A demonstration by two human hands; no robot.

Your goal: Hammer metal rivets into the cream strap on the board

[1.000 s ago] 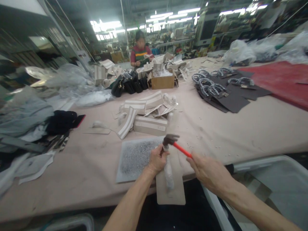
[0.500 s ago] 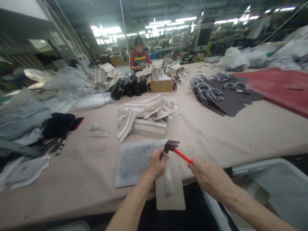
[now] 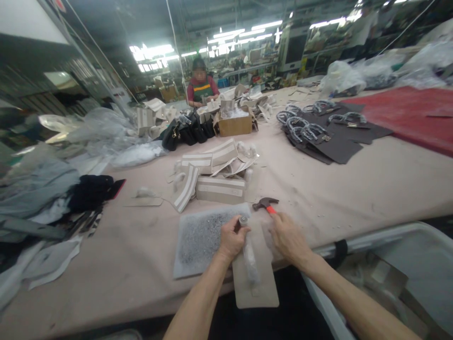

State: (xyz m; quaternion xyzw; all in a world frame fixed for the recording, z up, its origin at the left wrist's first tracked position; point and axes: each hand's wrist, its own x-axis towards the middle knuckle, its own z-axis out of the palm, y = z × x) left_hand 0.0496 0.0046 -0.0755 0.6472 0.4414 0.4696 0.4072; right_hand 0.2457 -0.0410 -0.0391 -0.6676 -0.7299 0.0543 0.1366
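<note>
My left hand [image 3: 230,239] pinches a small metal cylinder [image 3: 243,220] upright at the top of a beige leather piece [image 3: 260,290] that hangs over the table's near edge. A plastic-wrapped strap [image 3: 249,258] lies along that piece. My right hand [image 3: 287,236] rests low on the table, closed over the orange handle of a hammer [image 3: 265,204]. The hammer's dark head lies on the cloth just right of the cylinder. A grey tray of small metal parts [image 3: 201,233] sits by my left hand.
Striped beige pieces [image 3: 212,174] lie beyond the tray. Dark leather panels with handles [image 3: 318,137] and a red sheet [image 3: 406,111] are at the right. A cardboard box [image 3: 233,125], black bags [image 3: 187,131] and a seated co-worker [image 3: 200,87] are far off. A grey bin [image 3: 389,245] stands at my right.
The hammer was raised above the cylinder. It has come down and to the right, and its head now lies on the table. My left hand has stayed on the cylinder.
</note>
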